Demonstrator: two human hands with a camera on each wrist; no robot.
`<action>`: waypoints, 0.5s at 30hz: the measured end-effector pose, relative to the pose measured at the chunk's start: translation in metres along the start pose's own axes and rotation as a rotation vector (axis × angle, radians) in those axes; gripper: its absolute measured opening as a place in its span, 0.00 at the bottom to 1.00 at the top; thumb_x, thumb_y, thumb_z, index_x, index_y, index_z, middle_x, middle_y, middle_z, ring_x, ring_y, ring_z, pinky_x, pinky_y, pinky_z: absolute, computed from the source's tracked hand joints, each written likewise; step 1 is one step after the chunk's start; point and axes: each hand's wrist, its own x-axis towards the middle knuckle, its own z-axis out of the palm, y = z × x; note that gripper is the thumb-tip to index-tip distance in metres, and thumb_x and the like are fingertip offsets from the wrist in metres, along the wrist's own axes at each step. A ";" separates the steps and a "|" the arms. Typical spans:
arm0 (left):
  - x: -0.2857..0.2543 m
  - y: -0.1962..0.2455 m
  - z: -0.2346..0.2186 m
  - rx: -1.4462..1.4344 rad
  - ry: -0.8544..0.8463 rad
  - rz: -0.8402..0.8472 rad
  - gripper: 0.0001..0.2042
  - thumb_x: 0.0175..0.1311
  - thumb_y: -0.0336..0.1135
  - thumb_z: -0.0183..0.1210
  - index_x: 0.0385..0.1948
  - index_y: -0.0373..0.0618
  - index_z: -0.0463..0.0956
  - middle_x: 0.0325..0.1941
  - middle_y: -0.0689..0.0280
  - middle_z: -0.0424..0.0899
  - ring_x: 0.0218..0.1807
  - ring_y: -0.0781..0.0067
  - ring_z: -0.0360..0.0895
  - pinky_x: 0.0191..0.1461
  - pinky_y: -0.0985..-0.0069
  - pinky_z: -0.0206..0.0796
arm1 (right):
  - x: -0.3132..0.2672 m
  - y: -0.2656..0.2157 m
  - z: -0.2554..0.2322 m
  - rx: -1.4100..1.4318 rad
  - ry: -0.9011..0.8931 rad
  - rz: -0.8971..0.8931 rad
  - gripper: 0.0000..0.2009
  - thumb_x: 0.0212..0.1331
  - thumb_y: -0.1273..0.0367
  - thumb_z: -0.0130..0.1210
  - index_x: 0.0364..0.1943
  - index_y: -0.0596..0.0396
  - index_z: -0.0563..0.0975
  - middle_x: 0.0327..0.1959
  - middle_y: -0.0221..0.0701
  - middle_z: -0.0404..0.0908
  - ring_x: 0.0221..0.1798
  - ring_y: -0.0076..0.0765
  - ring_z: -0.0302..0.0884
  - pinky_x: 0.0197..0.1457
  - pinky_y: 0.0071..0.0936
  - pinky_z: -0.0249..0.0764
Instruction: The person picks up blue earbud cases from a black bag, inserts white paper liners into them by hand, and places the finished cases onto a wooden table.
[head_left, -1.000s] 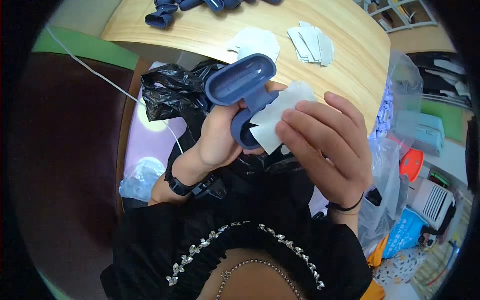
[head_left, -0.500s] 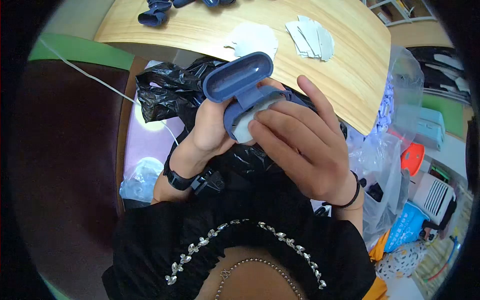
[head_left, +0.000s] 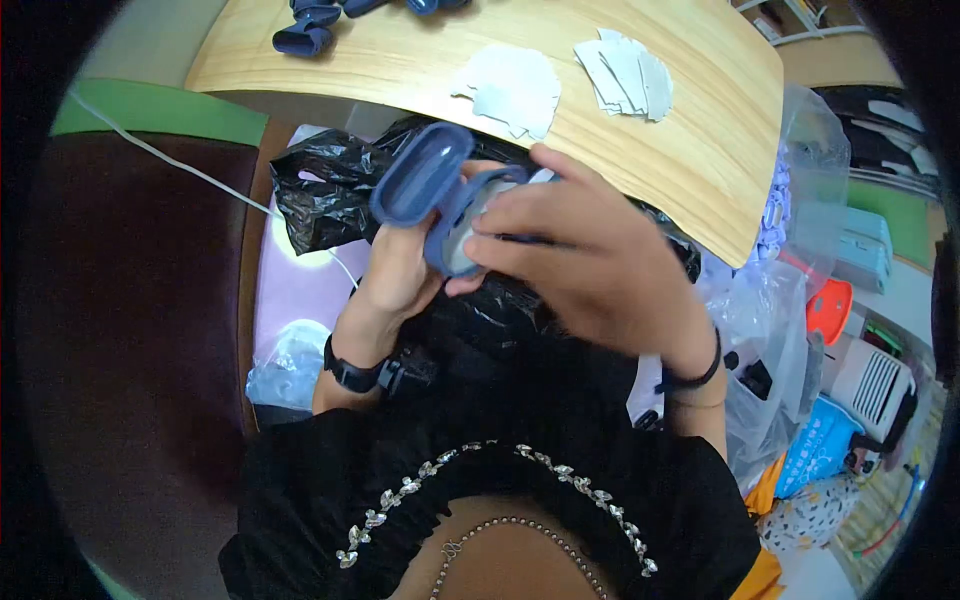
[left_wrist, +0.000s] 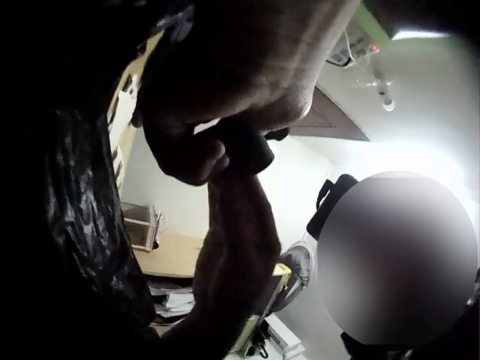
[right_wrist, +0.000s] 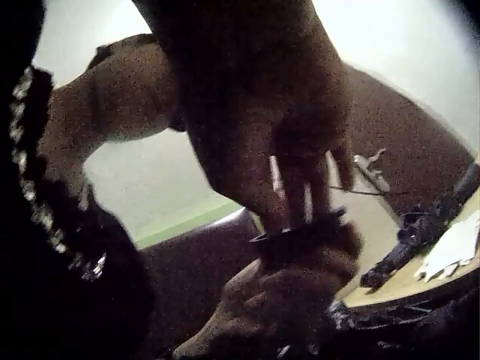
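A dark blue hinged case (head_left: 425, 175), like a small soft earphone cover, is tilted with its lid flipped up to the left. My left hand (head_left: 400, 265) grips its lower half from below and behind. Inside that half sits a piece of white paper (head_left: 460, 252), bent along the wall. The extended fingers of my right hand (head_left: 595, 255) reach into the opening and press on the paper; the thumb is hidden. In the right wrist view, those fingers point down past the case's dark rim (right_wrist: 300, 236). The left wrist view is dark.
On the wooden table (head_left: 690, 180) lie a white paper stack (head_left: 515, 90), a second stack (head_left: 630, 80) to its right, and several blue cases (head_left: 303, 38) at the far left. A black plastic bag (head_left: 325, 190) hangs below the table edge. Clear plastic bags (head_left: 760, 350) stand at right.
The white paper has gone from the right hand's fingertips down into the case, with the fingers following it in. The left hand and case have shifted slightly left and tilted.
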 end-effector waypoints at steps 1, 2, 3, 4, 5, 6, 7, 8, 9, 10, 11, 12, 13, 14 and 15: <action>-0.006 0.000 -0.003 0.049 0.065 -0.004 0.29 0.67 0.53 0.46 0.58 0.35 0.63 0.46 0.59 0.77 0.34 0.75 0.77 0.23 0.82 0.68 | 0.002 0.012 -0.006 0.159 0.074 0.042 0.08 0.48 0.75 0.58 0.35 0.56 0.81 0.33 0.31 0.79 0.41 0.33 0.78 0.56 0.36 0.70; -0.010 -0.001 -0.004 0.144 0.120 0.018 0.29 0.66 0.52 0.48 0.58 0.35 0.62 0.45 0.59 0.77 0.32 0.75 0.77 0.21 0.81 0.67 | 0.006 0.023 -0.009 0.320 0.146 0.084 0.09 0.49 0.76 0.59 0.35 0.54 0.81 0.33 0.31 0.80 0.40 0.33 0.79 0.55 0.35 0.71; -0.015 -0.001 -0.005 0.237 0.177 0.041 0.29 0.66 0.51 0.49 0.59 0.35 0.61 0.44 0.59 0.77 0.31 0.76 0.77 0.19 0.81 0.67 | 0.014 0.034 -0.010 0.206 0.216 0.194 0.07 0.50 0.76 0.59 0.35 0.56 0.82 0.32 0.31 0.80 0.37 0.33 0.79 0.51 0.32 0.72; -0.016 0.003 -0.005 0.179 0.124 0.044 0.29 0.65 0.50 0.51 0.61 0.36 0.60 0.43 0.59 0.77 0.31 0.76 0.77 0.21 0.80 0.68 | 0.023 0.046 -0.010 0.093 0.284 0.304 0.06 0.51 0.75 0.60 0.34 0.57 0.82 0.30 0.32 0.81 0.34 0.33 0.79 0.47 0.30 0.74; -0.017 0.006 -0.005 0.120 0.070 0.045 0.30 0.64 0.48 0.53 0.62 0.37 0.58 0.42 0.59 0.77 0.31 0.76 0.78 0.22 0.79 0.70 | 0.026 0.065 -0.002 0.044 0.245 0.294 0.11 0.47 0.71 0.61 0.37 0.56 0.82 0.32 0.37 0.80 0.34 0.36 0.78 0.40 0.29 0.76; -0.018 0.009 -0.005 0.173 0.088 0.053 0.30 0.64 0.48 0.54 0.62 0.37 0.58 0.42 0.59 0.77 0.31 0.75 0.78 0.23 0.79 0.71 | 0.027 0.077 0.007 -0.057 0.191 0.232 0.11 0.48 0.71 0.62 0.37 0.56 0.81 0.33 0.36 0.79 0.35 0.38 0.78 0.41 0.30 0.75; -0.018 0.011 -0.006 0.228 0.104 0.062 0.30 0.64 0.48 0.54 0.62 0.37 0.58 0.43 0.59 0.76 0.32 0.75 0.78 0.24 0.78 0.72 | 0.030 0.086 0.017 -0.158 0.137 0.168 0.11 0.48 0.71 0.62 0.37 0.56 0.81 0.33 0.35 0.78 0.36 0.39 0.77 0.42 0.31 0.74; -0.018 0.014 -0.006 0.284 0.121 0.072 0.30 0.63 0.47 0.55 0.62 0.38 0.58 0.44 0.59 0.76 0.32 0.74 0.79 0.26 0.78 0.73 | 0.032 0.092 0.024 -0.260 0.083 0.104 0.11 0.48 0.70 0.62 0.37 0.57 0.80 0.34 0.35 0.78 0.38 0.41 0.77 0.43 0.32 0.73; -0.019 0.015 -0.006 0.241 0.171 0.070 0.29 0.62 0.44 0.58 0.60 0.37 0.59 0.44 0.59 0.76 0.37 0.73 0.79 0.34 0.74 0.75 | 0.031 0.097 0.028 -0.291 0.031 0.112 0.11 0.48 0.70 0.62 0.37 0.57 0.80 0.34 0.35 0.76 0.38 0.42 0.76 0.43 0.32 0.73; -0.019 0.014 -0.004 0.282 0.176 0.124 0.28 0.61 0.42 0.59 0.59 0.37 0.60 0.44 0.59 0.76 0.38 0.72 0.79 0.37 0.73 0.76 | 0.031 0.100 0.032 -0.320 -0.023 0.121 0.10 0.48 0.70 0.62 0.36 0.57 0.80 0.34 0.35 0.75 0.38 0.43 0.76 0.42 0.33 0.73; -0.018 0.011 0.000 0.322 0.181 0.178 0.28 0.60 0.40 0.60 0.58 0.37 0.60 0.43 0.59 0.76 0.40 0.71 0.79 0.40 0.72 0.76 | 0.031 0.102 0.035 -0.350 -0.078 0.129 0.10 0.48 0.70 0.61 0.36 0.57 0.79 0.33 0.35 0.74 0.39 0.44 0.75 0.42 0.34 0.73; -0.017 0.009 0.002 0.360 0.187 0.232 0.27 0.60 0.39 0.61 0.56 0.37 0.61 0.43 0.59 0.76 0.42 0.71 0.78 0.43 0.70 0.76 | 0.030 0.102 0.036 -0.365 -0.079 0.128 0.09 0.49 0.70 0.61 0.35 0.57 0.79 0.33 0.35 0.74 0.38 0.44 0.75 0.42 0.34 0.73; -0.018 0.012 -0.001 0.262 0.152 0.183 0.25 0.57 0.30 0.63 0.54 0.37 0.61 0.44 0.59 0.75 0.49 0.69 0.76 0.54 0.70 0.71 | 0.029 0.101 0.037 -0.380 -0.082 0.125 0.08 0.49 0.70 0.60 0.34 0.57 0.79 0.32 0.34 0.74 0.38 0.44 0.75 0.41 0.35 0.73; -0.017 0.011 -0.004 0.290 0.171 0.192 0.25 0.56 0.27 0.62 0.54 0.38 0.61 0.45 0.59 0.75 0.50 0.69 0.75 0.56 0.70 0.70 | 0.028 0.100 0.037 -0.394 -0.086 0.121 0.07 0.49 0.70 0.59 0.33 0.57 0.78 0.32 0.34 0.74 0.38 0.43 0.75 0.40 0.36 0.74; -0.017 0.009 -0.008 0.318 0.189 0.200 0.25 0.56 0.24 0.62 0.54 0.38 0.61 0.46 0.59 0.75 0.51 0.69 0.75 0.58 0.71 0.68 | 0.028 0.099 0.038 -0.409 -0.089 0.111 0.07 0.50 0.71 0.59 0.33 0.57 0.78 0.32 0.34 0.74 0.38 0.43 0.75 0.40 0.36 0.74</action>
